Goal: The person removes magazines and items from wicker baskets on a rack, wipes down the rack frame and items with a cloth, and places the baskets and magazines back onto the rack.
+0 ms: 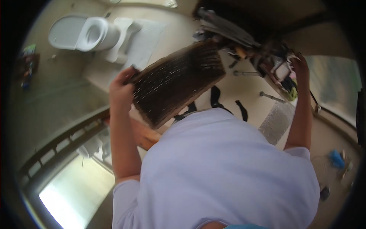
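A dark brown rectangular basket (175, 82), which looks woven, is tilted in front of my body. My left hand (122, 87) is closed on its left end, fingers wrapped over the rim. My right hand (300, 66) reaches out to the right, at the edge of a cluttered stand (272, 66) with mixed small items on it. A pale, framed item (283, 71) lies right beside its fingers. Blur hides whether those fingers grip anything.
A white toilet (93, 34) with its lid raised stands at the upper left, near a white step stool (124, 40). Metal legs (272, 97) stick out under the stand. A grey speckled mat (277, 122) and a blue item (337, 158) lie on the floor at right.
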